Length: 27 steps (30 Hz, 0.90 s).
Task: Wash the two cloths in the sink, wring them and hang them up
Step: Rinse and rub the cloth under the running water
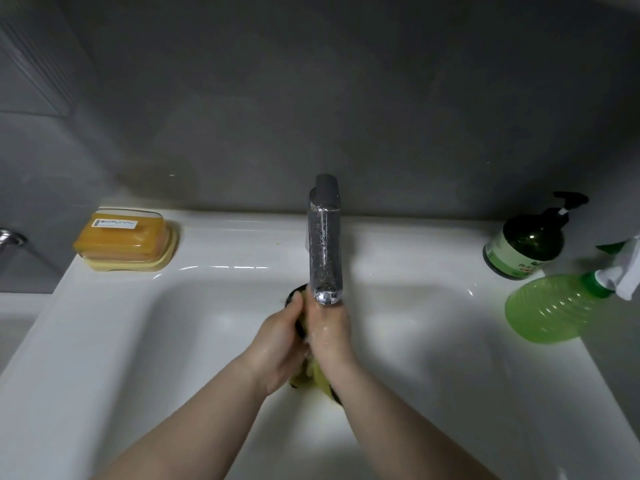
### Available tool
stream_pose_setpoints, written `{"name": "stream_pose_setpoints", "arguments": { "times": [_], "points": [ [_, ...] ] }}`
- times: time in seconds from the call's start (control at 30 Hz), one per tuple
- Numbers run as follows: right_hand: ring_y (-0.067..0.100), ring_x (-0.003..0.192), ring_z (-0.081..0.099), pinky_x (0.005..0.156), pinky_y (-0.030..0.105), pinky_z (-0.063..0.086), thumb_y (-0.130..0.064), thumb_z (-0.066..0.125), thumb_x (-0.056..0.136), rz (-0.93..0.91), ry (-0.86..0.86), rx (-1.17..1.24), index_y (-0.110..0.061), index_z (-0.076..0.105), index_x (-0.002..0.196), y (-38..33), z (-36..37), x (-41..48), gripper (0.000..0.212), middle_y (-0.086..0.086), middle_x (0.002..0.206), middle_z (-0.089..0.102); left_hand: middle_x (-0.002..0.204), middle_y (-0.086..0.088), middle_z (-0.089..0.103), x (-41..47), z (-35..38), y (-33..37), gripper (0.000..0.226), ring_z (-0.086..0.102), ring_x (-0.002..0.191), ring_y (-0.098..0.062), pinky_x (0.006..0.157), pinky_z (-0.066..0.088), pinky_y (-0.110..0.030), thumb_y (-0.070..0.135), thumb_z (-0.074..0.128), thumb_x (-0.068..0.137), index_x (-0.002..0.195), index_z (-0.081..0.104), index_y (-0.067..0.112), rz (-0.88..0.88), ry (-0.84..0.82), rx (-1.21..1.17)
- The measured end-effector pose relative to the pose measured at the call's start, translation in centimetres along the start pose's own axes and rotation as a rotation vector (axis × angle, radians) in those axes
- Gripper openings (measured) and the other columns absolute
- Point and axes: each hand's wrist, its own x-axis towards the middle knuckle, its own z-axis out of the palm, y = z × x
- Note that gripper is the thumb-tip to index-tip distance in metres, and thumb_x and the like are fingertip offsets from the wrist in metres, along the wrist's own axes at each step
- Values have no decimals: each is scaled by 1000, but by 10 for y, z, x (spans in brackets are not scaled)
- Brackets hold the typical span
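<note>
Between both hands, yellow cloth.

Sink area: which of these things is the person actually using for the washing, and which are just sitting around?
In use:
left hand
right hand
yellow cloth, pressed between both hands
tap
sink

Lying about:
soap box, left ledge
dark pump bottle, right ledge
green spray bottle, right ledge
</note>
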Motion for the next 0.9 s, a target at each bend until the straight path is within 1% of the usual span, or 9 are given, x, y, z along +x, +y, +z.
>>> {"name": "stream_pose_setpoints", "arguments": {
  "times": [0.1, 0.17, 0.23, 0.3, 0.4, 0.5, 0.63, 0.77, 0.9],
  "points": [
    [32, 94, 62, 75, 32, 44, -21, 57, 84, 14, 157, -59, -12, 60, 98, 2, -9, 11, 18, 14, 97, 69, 81, 3, 76, -2, 2, -6, 39, 70, 78, -7, 70, 54, -22, 30, 26, 98, 96, 63, 18, -49, -10, -2],
    [35, 92, 62, 74, 34, 46, -31, 50, 86, -51, 82, -129, -9, 63, 96, 5, -3, 1, 27, 19, 96, 69, 74, 3, 75, 0, 1, -4, 41, 70, 72, -8, 66, 55, -21, 34, 25, 98, 92, 63, 18, -56, -13, -38],
    [32, 82, 62, 68, 34, 44, -42, 41, 84, -109, -1, -187, -6, 65, 90, 7, 0, -9, 44, 21, 85, 68, 76, -1, 74, 2, 0, -2, 43, 68, 80, -14, 77, 53, -27, 37, 26, 97, 96, 63, 15, -82, 4, -72],
    [31, 76, 58, 66, 33, 41, -34, 44, 86, -25, 59, -123, -9, 61, 79, 9, -8, 4, 31, 18, 77, 64, 86, -1, 75, -1, 2, -5, 42, 69, 88, -14, 84, 48, -30, 35, 26, 97, 101, 63, 15, -107, -8, -41],
    [27, 76, 51, 71, 35, 39, -20, 40, 93, 74, 182, -5, -10, 50, 73, 8, -19, 24, 25, 15, 75, 59, 96, 2, 75, -5, 7, -14, 37, 69, 92, -10, 80, 53, -25, 33, 31, 96, 99, 65, 20, -93, -46, -7],
    [32, 85, 61, 76, 40, 49, -25, 44, 87, 14, 124, 36, -12, 57, 92, 9, -5, 4, 20, 15, 89, 67, 86, -1, 74, -5, 7, -11, 36, 71, 76, -7, 61, 55, -17, 32, 33, 96, 95, 64, 15, -42, 15, 26],
    [31, 88, 59, 71, 30, 39, -36, 37, 82, 7, 31, -5, -19, 55, 91, 12, -4, -9, 26, 14, 90, 66, 91, -6, 69, -6, 3, -12, 37, 65, 84, -14, 70, 50, -24, 30, 31, 98, 99, 63, 12, -67, 65, 56],
    [34, 101, 56, 85, 36, 42, -26, 36, 94, 194, 84, 39, -2, 57, 99, 7, -25, 12, 33, 23, 105, 61, 86, 1, 76, -13, -4, -25, 37, 71, 80, -10, 61, 52, -20, 29, 30, 97, 99, 65, 16, -71, 20, 135],
    [23, 73, 60, 65, 21, 51, -16, 48, 88, 205, -154, 235, -21, 61, 69, 3, -19, -1, 24, 10, 78, 63, 80, 2, 75, -5, -8, -16, 27, 69, 77, -9, 65, 51, -23, 24, 36, 96, 99, 60, 12, 17, 103, 141]
  ]
}}
